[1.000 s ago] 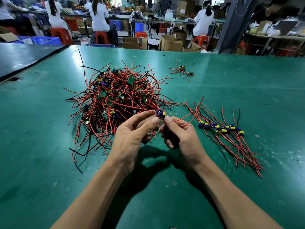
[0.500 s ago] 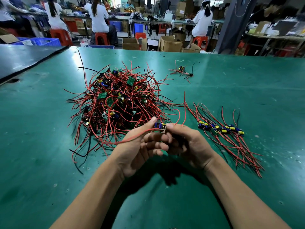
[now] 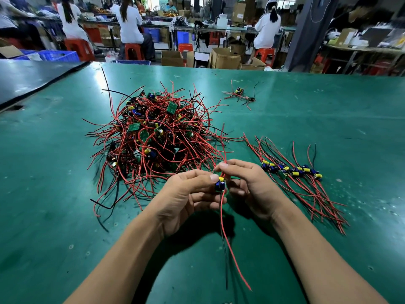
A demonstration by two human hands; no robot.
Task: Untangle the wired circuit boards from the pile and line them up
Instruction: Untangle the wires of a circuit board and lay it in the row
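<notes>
Closest to us, over the green table (image 3: 65,216), a red wire (image 3: 235,260) and a black wire (image 3: 225,270) hang down between our forearms from a small circuit board (image 3: 219,184). We hold that board up in the air. Our left hand (image 3: 184,194) pinches it between thumb and forefinger, with the other fingers curled beneath. Our right hand (image 3: 254,187), just beside it, pinches the red wires that rise from the top of the board. The two hands nearly touch.

To the right of our right hand a row of boards (image 3: 291,170) lies on the table, side by side, with red and black wires running out toward us and away from us. Beyond our left hand sits the pile (image 3: 157,137), a tangled heap of red and black wires with green boards caught in it and loose ends sprawling on all sides. Further off, well apart from the pile, we see a small tangle (image 3: 240,94) lying alone. Past the far edge of the table, people in white sit on red stools (image 3: 133,50) among cardboard boxes (image 3: 225,58) and a blue crate (image 3: 59,55)
</notes>
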